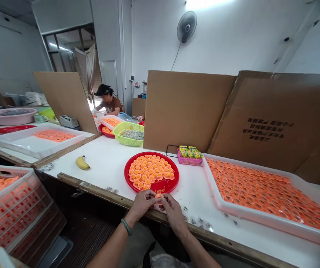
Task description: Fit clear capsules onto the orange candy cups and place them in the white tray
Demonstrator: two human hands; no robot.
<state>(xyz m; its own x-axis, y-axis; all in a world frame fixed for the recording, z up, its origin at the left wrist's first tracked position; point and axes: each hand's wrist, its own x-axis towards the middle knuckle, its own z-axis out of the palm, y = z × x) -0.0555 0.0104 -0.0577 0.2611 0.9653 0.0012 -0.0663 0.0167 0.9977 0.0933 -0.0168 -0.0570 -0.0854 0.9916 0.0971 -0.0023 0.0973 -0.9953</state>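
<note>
Pinching a small orange piece between the fingers of left hand and right hand, just beside the near rim of a red tray

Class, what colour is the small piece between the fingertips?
The small piece is orange, best seen in the head view.

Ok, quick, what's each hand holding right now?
Left hand: closed, fingertips pinching a small orange piece.
Right hand: closed, fingertips on the same piece.
</note>
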